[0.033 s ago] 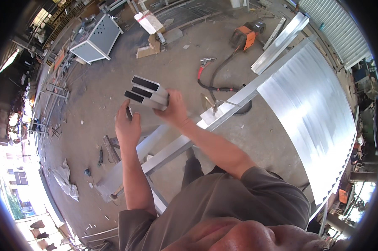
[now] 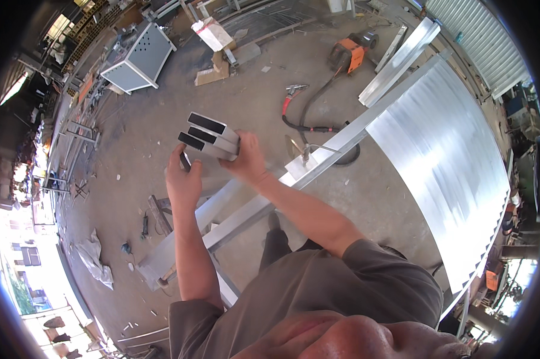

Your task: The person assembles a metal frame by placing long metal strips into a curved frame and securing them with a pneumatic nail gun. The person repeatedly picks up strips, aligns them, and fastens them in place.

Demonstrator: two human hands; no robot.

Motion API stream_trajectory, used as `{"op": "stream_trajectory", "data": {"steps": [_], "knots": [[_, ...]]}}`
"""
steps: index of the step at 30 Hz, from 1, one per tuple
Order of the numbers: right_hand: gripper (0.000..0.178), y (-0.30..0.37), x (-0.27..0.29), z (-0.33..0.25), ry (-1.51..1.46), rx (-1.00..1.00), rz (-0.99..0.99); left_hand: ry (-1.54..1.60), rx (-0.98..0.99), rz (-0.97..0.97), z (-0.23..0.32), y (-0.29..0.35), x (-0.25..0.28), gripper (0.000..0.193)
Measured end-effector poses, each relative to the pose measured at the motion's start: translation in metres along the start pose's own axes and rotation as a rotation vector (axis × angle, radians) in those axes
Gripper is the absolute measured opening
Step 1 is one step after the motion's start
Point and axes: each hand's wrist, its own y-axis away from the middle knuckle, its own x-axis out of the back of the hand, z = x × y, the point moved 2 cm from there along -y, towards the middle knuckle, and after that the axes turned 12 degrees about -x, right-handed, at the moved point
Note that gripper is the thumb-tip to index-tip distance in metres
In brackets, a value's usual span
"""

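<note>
My right hand (image 2: 250, 157) is closed around a stack of three short rectangular metal tubes (image 2: 225, 143). Their dark hollow ends face left and their pale sides show. Just left of and below the stack, my left hand (image 2: 183, 178) pinches a narrow piece (image 2: 186, 163) with a dark face and a pale edge. Fingers cover most of that piece, so its kind is unclear. Both hands are raised beyond a long pale metal beam (image 2: 240, 222) that crosses in front of me. On this beam, right of my hands, rests a clamp-like metal tool (image 2: 306, 154).
A large shiny metal sheet (image 2: 443, 161) lies along the frame at right. An orange machine (image 2: 349, 55) stands on the floor beyond, its dark cable (image 2: 309, 107) running toward the beam. At far left are a grey cabinet (image 2: 139, 58) and, nearer, a crumpled cloth (image 2: 94, 260).
My right hand and the tubes have shifted very slightly. Both hands keep their grips.
</note>
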Motion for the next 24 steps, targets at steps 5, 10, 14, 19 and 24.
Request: {"op": "stream_trajectory", "data": {"steps": [5, 10, 14, 19, 24], "knots": [[0.074, 0.001, -0.006, 0.012, -0.160, -0.147, -0.008, 0.484, 0.023, -0.014, -0.009, 0.013, -0.026, 0.095], [0.078, -0.009, -0.011, 0.031, -0.181, -0.302, -0.204, 0.769, -0.276, -0.186, -0.089, -0.014, -0.062, 0.136], [0.093, -0.008, -0.014, 0.031, -0.193, -0.234, -0.357, 0.814, -0.266, -0.381, -0.135, -0.035, -0.073, 0.152], [0.123, 0.015, 0.008, 0.031, -0.054, -0.263, -0.520, 1.189, -0.126, -0.590, -0.118, -0.044, -0.090, 0.139], [0.130, 0.050, 0.005, 0.041, -0.132, -0.285, -0.284, 1.218, -0.101, -0.920, -0.101, -0.049, -0.094, 0.137]]}}
